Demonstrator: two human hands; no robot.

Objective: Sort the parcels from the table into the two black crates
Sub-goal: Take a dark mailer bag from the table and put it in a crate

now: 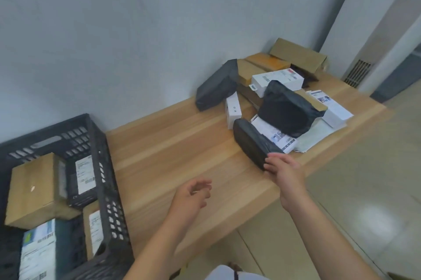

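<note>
- Picking step: the right hand (282, 167) touches, fingers fairly straight, the near end of the flat black parcel (252, 140) at 1 o'clock on the table (173, 143).
- The left hand (193, 193) hovers loose and empty.
- Next, I think: grip firmly, then carry it to the black crate (109, 177) at 9 o'clock.

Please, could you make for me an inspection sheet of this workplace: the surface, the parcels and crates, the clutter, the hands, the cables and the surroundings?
Surface: wooden table, plank top.
Job's things: one black crate left of the table, holding a brown box and other parcels; second crate not in view; pile of parcels at the table's far right; flat black parcel at its near edge.
Clutter: white sheets under the pile's right side.
Hands: left hand open above the table, holding nothing; right hand touches the black parcel's near end.
Cables: nothing seen.
Surroundings: grey wall, tiled floor, vent grille.
</note>
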